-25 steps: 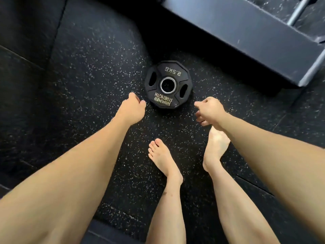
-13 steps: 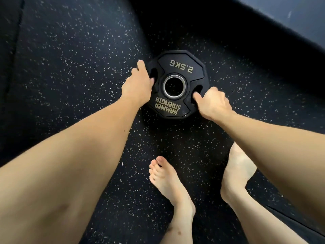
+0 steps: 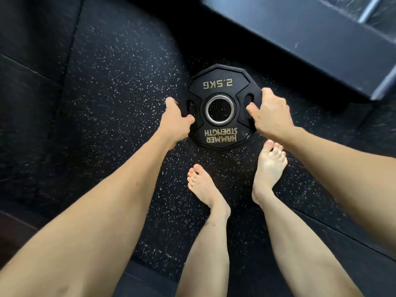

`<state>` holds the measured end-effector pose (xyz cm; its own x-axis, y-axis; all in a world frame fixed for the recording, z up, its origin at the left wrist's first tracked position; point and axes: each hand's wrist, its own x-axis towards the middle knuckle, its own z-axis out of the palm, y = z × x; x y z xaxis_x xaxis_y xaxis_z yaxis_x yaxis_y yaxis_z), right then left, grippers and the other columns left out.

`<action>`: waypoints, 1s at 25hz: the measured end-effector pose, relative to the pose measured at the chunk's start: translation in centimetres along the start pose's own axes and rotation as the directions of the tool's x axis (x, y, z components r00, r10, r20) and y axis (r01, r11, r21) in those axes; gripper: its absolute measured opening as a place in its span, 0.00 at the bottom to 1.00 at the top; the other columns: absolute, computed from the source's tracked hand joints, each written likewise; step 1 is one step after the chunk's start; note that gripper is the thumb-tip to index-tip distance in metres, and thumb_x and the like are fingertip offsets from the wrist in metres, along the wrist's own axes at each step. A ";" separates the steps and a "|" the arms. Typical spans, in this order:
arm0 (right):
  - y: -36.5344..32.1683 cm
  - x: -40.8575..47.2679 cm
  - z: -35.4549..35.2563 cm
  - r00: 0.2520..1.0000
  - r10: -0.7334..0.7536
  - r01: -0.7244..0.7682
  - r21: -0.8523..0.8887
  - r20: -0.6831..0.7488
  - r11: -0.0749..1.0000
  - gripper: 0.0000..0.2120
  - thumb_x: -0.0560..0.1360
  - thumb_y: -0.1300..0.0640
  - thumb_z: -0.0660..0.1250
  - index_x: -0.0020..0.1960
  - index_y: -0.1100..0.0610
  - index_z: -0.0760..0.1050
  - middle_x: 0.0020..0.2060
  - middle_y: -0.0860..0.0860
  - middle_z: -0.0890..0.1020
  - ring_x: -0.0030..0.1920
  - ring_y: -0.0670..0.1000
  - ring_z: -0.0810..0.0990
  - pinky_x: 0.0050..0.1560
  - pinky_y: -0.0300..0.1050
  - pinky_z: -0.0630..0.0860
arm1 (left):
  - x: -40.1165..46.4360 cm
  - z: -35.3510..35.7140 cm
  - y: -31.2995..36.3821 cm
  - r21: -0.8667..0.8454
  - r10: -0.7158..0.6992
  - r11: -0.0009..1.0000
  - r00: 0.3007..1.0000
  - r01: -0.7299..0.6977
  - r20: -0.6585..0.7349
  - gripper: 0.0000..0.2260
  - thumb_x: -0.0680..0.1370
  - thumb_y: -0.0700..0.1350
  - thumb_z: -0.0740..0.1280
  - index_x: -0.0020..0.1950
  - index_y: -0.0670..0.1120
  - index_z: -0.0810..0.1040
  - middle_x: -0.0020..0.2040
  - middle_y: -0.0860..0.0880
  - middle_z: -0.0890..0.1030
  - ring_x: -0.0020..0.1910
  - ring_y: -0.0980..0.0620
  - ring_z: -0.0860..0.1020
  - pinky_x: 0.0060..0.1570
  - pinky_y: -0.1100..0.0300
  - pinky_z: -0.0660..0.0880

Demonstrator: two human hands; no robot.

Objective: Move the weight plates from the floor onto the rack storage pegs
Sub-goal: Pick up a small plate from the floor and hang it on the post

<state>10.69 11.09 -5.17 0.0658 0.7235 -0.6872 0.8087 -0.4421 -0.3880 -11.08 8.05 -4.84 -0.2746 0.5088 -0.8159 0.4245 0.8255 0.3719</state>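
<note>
The weight plate [image 3: 222, 107], a small black disc marked 2.5KG, is gripped at both sides, and its face is turned up toward the camera. Whether it rests on the speckled rubber floor [image 3: 111, 86] or is already just clear of it, I cannot tell. The left hand [image 3: 174, 123] is clamped on the plate's left edge, thumb hooked at the left grip slot. The right hand [image 3: 271, 113] is clamped on the opposite edge, thumb laid by the right slot. Taking it at two opposite slots probably keeps the disc level and balanced for the lift, and leaves the steel-ringed centre hole [image 3: 219, 109] free, which a storage peg would need to pass through.

Both bare feet stand on the near side of the plate, the right foot [image 3: 269, 166] just beside its near edge and the left foot [image 3: 203, 189] a little further back. That keeps the load close to the body. Beyond the plate, on its far right, lies a dark steel beam [image 3: 310, 41], likely part of the rack's base. No peg is in view.
</note>
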 end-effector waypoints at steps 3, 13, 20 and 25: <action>-2.2 -6.8 -6.7 0.999 -0.039 0.039 0.019 -0.003 0.999 0.12 0.78 0.49 0.61 0.53 0.58 0.68 0.50 0.60 0.79 0.49 0.62 0.75 0.45 0.50 0.67 | -8.8 -3.2 3.9 -0.141 0.006 0.990 1.000 -0.005 0.006 0.13 0.77 0.41 0.65 0.61 0.43 0.72 0.45 0.49 0.79 0.38 0.50 0.75 0.30 0.63 0.72; -12.0 -32.3 -26.3 0.985 -0.084 0.138 0.384 -0.153 0.913 0.19 0.82 0.51 0.57 0.66 0.62 0.66 0.51 0.49 0.74 0.51 0.50 0.72 0.47 0.40 0.62 | -38.8 -13.5 14.7 -0.312 0.163 0.925 0.967 -0.219 -0.196 0.07 0.79 0.45 0.60 0.56 0.46 0.71 0.46 0.56 0.76 0.49 0.53 0.75 0.53 0.54 0.73; -18.8 -47.3 -34.7 0.906 -0.281 0.408 0.480 -0.316 0.776 0.11 0.84 0.48 0.54 0.53 0.55 0.66 0.41 0.41 0.73 0.41 0.38 0.72 0.45 0.34 0.68 | -55.9 -20.1 16.0 -0.629 0.276 0.640 0.896 -0.441 -0.347 0.17 0.80 0.54 0.58 0.51 0.41 0.75 0.46 0.48 0.78 0.47 0.54 0.76 0.51 0.55 0.74; -21.4 -52.2 -36.5 0.823 -0.460 0.568 0.458 -0.333 0.684 0.10 0.83 0.47 0.56 0.52 0.53 0.68 0.40 0.43 0.74 0.38 0.36 0.73 0.45 0.35 0.70 | -62.6 -22.0 13.9 -0.605 0.282 0.558 0.815 -0.569 -0.506 0.23 0.77 0.65 0.56 0.51 0.45 0.72 0.46 0.46 0.74 0.45 0.50 0.72 0.51 0.52 0.72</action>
<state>11.29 2.18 61.45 -0.1230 0.9755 -0.1826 0.3233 -0.1346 -0.9367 -6.99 -6.92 61.18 -0.5410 0.7710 -0.3359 -0.1286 0.3189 0.9390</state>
